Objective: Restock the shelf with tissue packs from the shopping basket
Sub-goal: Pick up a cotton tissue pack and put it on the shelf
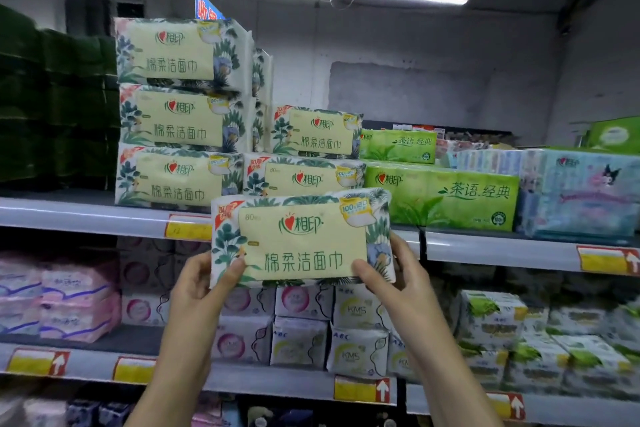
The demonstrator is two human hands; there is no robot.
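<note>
**shelfrat:** ok so where was the pack at that point?

**aisle9:** Up in the air, both hands on it. The soft plastic-wrapped tissue pack with the pale yellow label and green leaf print (301, 239) was held face toward the camera. Its long axis ran left to right, parallel to the front lip of the grey metal top shelf (86, 215). The left hand (195, 286) pinched the lower left corner and the right hand (393, 274) gripped the lower right one, thumbs on the front face.

**shelfrat:** and the slot?

**aisle9:** Up and back from the hands, I'd say. The pack's top edge overlapped the shelf lip. Right behind it sat the two-high stack of matching leaf-print packs (308, 156), lower than the three-high stack (176, 114) on its left. The bright green tea-print tissue bricks (440, 194) sat just beside it on the right. Neither hand looked nearer, since the pack was roughly centred on the short stack. My guess was lift and push, no turning needed.

**shelfrat:** how'd the pack look?

**aisle9:** Puffy, with the wrapper crinkled at the ends and a red tag top left. Probably squishy. The basket wasn't in shot.
</note>
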